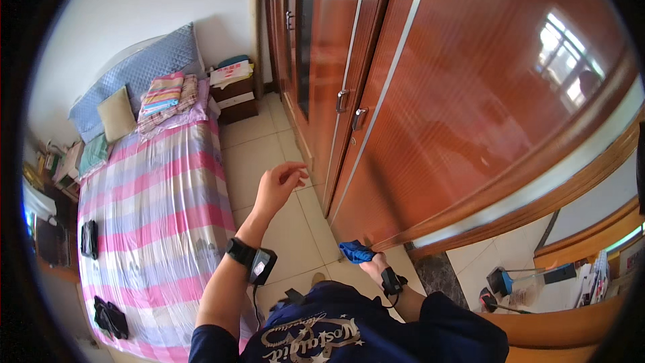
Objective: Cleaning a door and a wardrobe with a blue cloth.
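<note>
My right hand, low beside the wardrobe, is closed on a bunched blue cloth. Most of the cloth sticks out ahead of the fingers, just in front of the door's lower part. My left hand is raised over the tiled floor between bed and wardrobe. Its fingers are loosely bent and apart, with nothing in them. The tall glossy red-brown wardrobe fills the right side, its doors closed. Two metal handles, a left one and a right one, sit side by side at the seam. Neither hand touches them.
A bed with a pink and grey checked sheet lies along the left, with two black items on it. A nightstand stands at its head. Lower right, a dustpan and a broom lie past a dark threshold.
</note>
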`<act>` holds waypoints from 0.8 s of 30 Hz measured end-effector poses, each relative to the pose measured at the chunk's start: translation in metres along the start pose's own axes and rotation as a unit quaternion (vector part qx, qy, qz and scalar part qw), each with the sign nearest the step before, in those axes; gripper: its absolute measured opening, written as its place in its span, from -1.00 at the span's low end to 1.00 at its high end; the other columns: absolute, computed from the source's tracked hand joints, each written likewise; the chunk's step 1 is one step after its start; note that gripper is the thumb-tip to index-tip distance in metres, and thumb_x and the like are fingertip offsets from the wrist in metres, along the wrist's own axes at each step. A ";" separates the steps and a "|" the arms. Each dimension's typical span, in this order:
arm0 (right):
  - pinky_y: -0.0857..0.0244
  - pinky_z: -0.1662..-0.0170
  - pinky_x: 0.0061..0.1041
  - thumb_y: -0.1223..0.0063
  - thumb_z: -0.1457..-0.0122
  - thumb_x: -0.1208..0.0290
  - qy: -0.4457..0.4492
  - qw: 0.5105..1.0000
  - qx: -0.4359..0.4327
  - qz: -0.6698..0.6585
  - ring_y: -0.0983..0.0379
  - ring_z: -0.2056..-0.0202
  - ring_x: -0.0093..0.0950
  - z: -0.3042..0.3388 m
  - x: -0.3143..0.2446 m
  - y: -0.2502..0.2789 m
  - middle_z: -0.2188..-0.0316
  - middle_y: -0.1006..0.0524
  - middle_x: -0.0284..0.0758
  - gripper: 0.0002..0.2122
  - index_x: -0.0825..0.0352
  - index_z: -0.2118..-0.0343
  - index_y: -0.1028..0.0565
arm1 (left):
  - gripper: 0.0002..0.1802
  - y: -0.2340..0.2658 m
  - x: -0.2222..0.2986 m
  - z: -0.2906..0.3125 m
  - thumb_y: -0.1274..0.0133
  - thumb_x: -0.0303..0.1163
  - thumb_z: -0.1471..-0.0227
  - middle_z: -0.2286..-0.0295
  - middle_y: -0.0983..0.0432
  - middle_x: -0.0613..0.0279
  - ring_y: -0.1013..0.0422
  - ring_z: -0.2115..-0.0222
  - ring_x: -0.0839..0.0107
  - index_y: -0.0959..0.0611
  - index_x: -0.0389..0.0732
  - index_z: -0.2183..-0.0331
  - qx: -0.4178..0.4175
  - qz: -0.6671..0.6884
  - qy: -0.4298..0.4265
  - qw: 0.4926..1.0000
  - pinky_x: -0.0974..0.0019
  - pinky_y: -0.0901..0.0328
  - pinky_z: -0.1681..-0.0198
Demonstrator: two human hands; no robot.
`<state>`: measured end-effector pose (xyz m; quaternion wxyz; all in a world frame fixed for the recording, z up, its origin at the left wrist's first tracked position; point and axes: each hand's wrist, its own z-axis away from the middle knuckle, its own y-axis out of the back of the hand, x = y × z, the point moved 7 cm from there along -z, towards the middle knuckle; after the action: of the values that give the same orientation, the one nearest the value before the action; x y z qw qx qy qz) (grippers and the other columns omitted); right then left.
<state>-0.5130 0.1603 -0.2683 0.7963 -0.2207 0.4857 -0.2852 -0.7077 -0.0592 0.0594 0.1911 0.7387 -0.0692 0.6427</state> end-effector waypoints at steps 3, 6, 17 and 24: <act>-0.24 -0.09 -0.41 0.24 -0.27 0.36 0.049 0.961 -0.007 0.272 -0.39 0.05 -0.38 0.040 -0.046 -0.052 0.11 -0.48 -0.22 -0.70 0.46 0.07 -0.39 | -0.74 -0.010 0.013 -0.048 0.03 -0.47 -0.13 0.33 -0.59 0.18 -0.51 0.31 0.48 -0.58 -0.32 0.13 -0.038 0.029 -0.040 0.998 0.43 -0.38 0.15; -0.20 -0.19 -0.19 0.32 -0.30 0.38 0.172 0.955 -0.005 0.243 -0.35 -0.05 -0.19 0.040 -0.055 -0.045 -0.03 -0.40 -0.04 -0.62 0.63 -0.01 -0.32 | -0.68 -0.046 0.033 -0.091 -0.03 -0.43 -0.12 0.23 -0.55 0.17 -0.49 0.25 0.42 -0.53 -0.32 0.07 -0.072 0.050 -0.091 0.992 0.40 -0.36 0.10; -0.36 0.30 -0.46 0.04 -0.23 0.21 0.028 0.651 0.347 0.675 -0.50 0.40 -0.41 0.198 -0.204 -0.217 0.41 -0.57 -0.16 -0.70 0.41 0.27 -0.51 | -0.68 -0.108 0.022 -0.154 0.00 -0.27 -0.19 0.28 -0.58 0.20 -0.50 0.25 0.45 -0.55 -0.29 0.11 -0.292 0.229 -0.091 0.924 0.42 -0.39 0.22; -0.28 0.34 -0.31 -0.01 -0.22 0.27 0.548 0.020 0.594 0.589 -0.48 0.46 -0.20 0.290 -0.386 -0.474 0.48 -0.53 -0.06 -0.74 0.43 0.39 -0.49 | -0.68 -0.112 0.036 -0.176 0.07 -0.24 -0.23 0.34 -0.57 0.30 -0.47 0.28 0.58 -0.61 -0.26 0.17 -0.398 0.123 -0.106 0.903 0.49 -0.37 0.30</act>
<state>-0.5068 0.0894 0.4050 0.0485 0.9107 0.4068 0.0537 -0.8254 0.1136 0.0907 0.3802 0.6506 -0.4294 0.4978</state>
